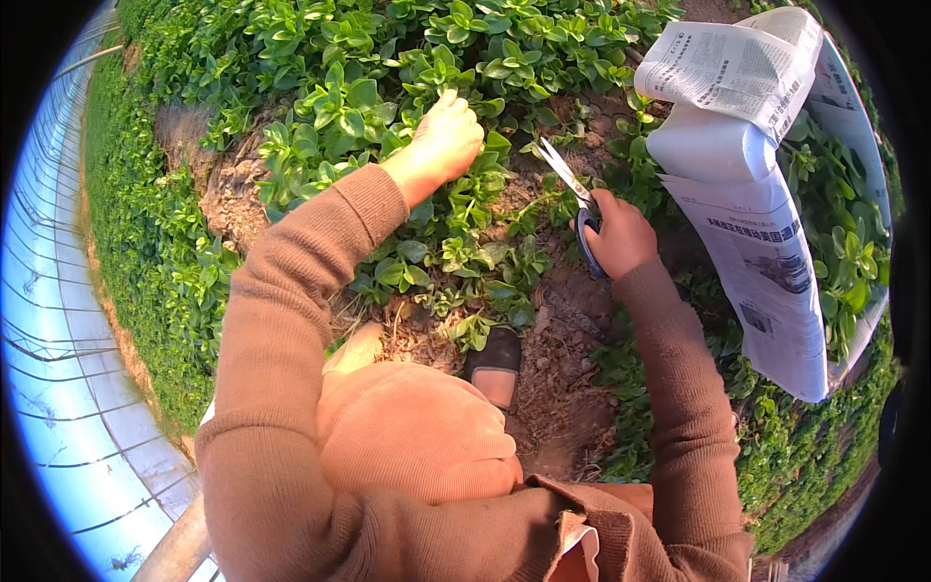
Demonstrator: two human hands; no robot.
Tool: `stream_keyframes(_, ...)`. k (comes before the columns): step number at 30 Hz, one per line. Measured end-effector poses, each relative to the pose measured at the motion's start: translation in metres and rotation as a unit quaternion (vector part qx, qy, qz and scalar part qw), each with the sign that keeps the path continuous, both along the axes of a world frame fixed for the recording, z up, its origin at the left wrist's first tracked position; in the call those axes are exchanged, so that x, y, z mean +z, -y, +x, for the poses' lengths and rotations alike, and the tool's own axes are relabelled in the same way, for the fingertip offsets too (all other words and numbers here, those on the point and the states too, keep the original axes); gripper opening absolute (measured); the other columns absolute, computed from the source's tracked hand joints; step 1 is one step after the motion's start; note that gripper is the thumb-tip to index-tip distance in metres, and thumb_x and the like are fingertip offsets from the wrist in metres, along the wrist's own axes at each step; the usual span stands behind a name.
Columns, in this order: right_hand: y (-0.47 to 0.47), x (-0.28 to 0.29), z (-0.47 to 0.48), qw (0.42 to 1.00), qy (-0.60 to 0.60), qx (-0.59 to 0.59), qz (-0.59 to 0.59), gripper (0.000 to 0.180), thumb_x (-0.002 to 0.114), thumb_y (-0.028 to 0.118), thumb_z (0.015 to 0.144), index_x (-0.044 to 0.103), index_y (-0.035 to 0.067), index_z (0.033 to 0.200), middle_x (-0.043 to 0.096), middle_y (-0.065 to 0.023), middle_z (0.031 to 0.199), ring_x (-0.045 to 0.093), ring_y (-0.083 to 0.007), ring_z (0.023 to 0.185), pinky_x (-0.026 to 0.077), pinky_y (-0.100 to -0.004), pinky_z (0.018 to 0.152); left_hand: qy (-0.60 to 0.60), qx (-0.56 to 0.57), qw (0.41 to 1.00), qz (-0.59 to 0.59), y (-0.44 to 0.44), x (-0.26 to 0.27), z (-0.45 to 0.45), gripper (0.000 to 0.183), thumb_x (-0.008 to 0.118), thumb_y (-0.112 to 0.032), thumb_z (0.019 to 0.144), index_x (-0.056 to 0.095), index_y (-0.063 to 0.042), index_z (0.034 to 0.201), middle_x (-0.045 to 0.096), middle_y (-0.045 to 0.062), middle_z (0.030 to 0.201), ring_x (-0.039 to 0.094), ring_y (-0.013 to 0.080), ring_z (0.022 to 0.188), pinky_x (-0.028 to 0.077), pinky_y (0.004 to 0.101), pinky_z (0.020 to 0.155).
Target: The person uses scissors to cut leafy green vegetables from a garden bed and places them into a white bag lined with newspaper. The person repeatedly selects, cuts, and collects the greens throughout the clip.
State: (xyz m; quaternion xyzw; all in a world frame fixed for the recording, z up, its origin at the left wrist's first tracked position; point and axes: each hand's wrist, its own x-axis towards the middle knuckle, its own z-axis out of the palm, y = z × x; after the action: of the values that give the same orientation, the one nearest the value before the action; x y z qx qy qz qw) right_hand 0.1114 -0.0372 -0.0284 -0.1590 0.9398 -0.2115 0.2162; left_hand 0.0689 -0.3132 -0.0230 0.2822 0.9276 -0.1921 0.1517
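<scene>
My left hand (445, 138) reaches into the leafy green plants (349, 109), back of the hand up and fingers curled. Its fingertips meet the leaves of a shoot (440, 73); whether they grip the stem is hidden. To the right, my right hand (627, 236) holds a pair of scissors (566, 171) by dark handles. The blades point up and left, slightly apart, over bare soil, with nothing visible between them. Beside my right forearm, a container lined with newspaper (756, 269) holds cut leafy shoots (836, 218).
Dry soil (574, 393) with plant litter surrounds my dark shoe (494, 356). A clod or mound of earth (236, 196) lies to the left. Dense plant rows stretch to both sides. Along the far left curves a plastic greenhouse wall (65, 349) with thin ribs.
</scene>
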Motion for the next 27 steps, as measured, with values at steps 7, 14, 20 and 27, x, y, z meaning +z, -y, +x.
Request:
stream_keyframes(7,0.052,-0.037,-0.014,0.985,-0.123,0.111,0.050,0.031,0.070,0.017,0.068,0.055,0.010,0.095,0.056,-0.0096,0.084,0.056,-0.0280,0.087,0.050,-0.0388,0.070,-0.029,0.035,0.998,0.039,0.010,-0.001,0.016,0.025,0.071,-0.028,0.063,0.062,-0.009,0.078,0.058,0.006,0.082,0.054,0.0226,0.089,0.040,0.0356,0.084)
stream_keyframes(14,0.062,-0.043,-0.031,0.979,-0.071,0.172,0.078,0.009,0.058,0.013,0.080,0.060,0.010,0.088,0.064,-0.0080,0.085,0.064,-0.0254,0.085,0.053,-0.0369,0.069,0.007,0.056,0.997,0.050,0.014,0.002,0.011,0.029,0.068,-0.031,0.066,0.061,-0.008,0.081,0.058,0.007,0.083,0.054,0.0235,0.089,0.042,0.0355,0.082)
stream_keyframes(20,0.042,-0.033,-0.034,0.982,-0.088,0.152,0.074,0.030,0.068,0.019,0.073,0.056,0.010,0.099,0.059,-0.0078,0.089,0.057,-0.0262,0.096,0.052,-0.0369,0.074,0.020,0.081,0.994,0.064,0.015,0.003,0.010,0.030,0.067,-0.031,0.067,0.061,-0.007,0.084,0.059,0.007,0.084,0.054,0.0244,0.089,0.043,0.0368,0.080)
stream_keyframes(27,0.071,-0.042,-0.034,0.980,-0.070,0.172,0.073,0.019,0.063,0.014,0.077,0.059,0.009,0.095,0.062,-0.0095,0.086,0.062,-0.0273,0.088,0.052,-0.0372,0.072,0.030,0.075,0.994,0.069,0.016,0.002,0.009,0.032,0.067,-0.033,0.069,0.061,-0.006,0.086,0.058,0.008,0.086,0.055,0.0255,0.089,0.045,0.0372,0.077)
